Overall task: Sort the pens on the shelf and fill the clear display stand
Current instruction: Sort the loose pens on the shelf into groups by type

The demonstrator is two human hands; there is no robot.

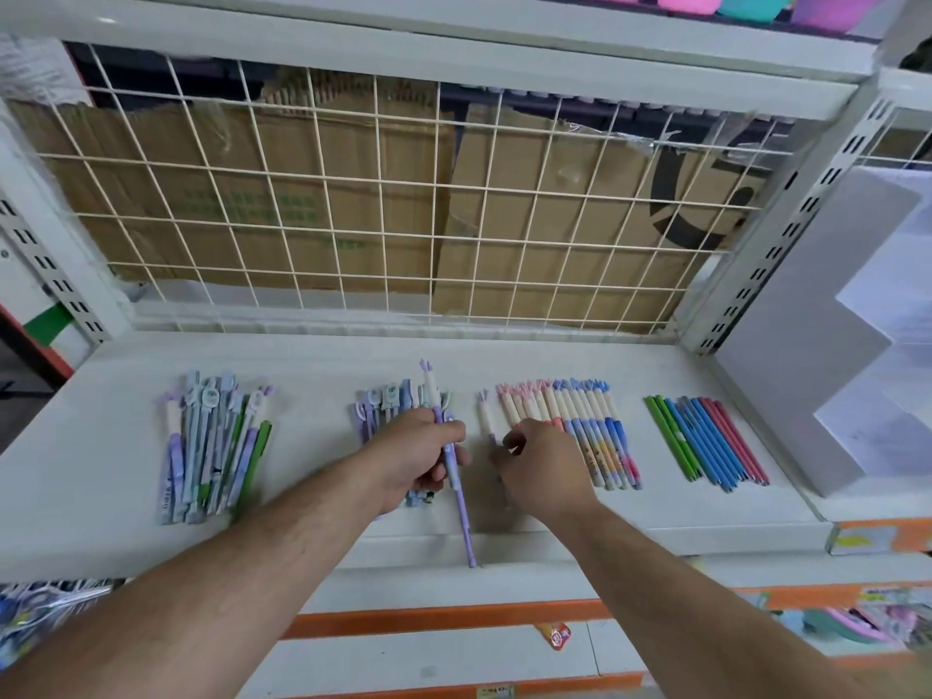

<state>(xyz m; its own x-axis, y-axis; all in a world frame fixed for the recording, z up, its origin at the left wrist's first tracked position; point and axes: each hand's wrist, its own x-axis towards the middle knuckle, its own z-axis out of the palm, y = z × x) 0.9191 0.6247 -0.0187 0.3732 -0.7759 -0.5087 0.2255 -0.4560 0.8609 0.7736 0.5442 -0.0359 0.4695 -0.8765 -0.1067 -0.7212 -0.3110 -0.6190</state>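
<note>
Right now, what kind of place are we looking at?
Most likely a stationery shop aisle: a white metal shelf with slotted uprights and a wire-grid back, pens laid out in sorted groups, and orange price-tag strips along the shelf edges.

Mixed pile (pixel 212 446): pastel and green pens heaped, left end of shelf (pixel 101 471).
Second pile (pixel 383 403): mid-shelf.
Purple pen (pixel 465 522): gripped by left hand (pixel 418 456), tip past shelf's front edge.
Lone pen (pixel 486 421): white-capped, pinched by right hand (pixel 539 466).
Pink-blue row (pixel 600 436): side by side, right of centre.
Slim row (pixel 706 441): green, blue, red; shelf's right.
Display stand (pixel 807 345): stepped, beside shelf's right end.
</note>
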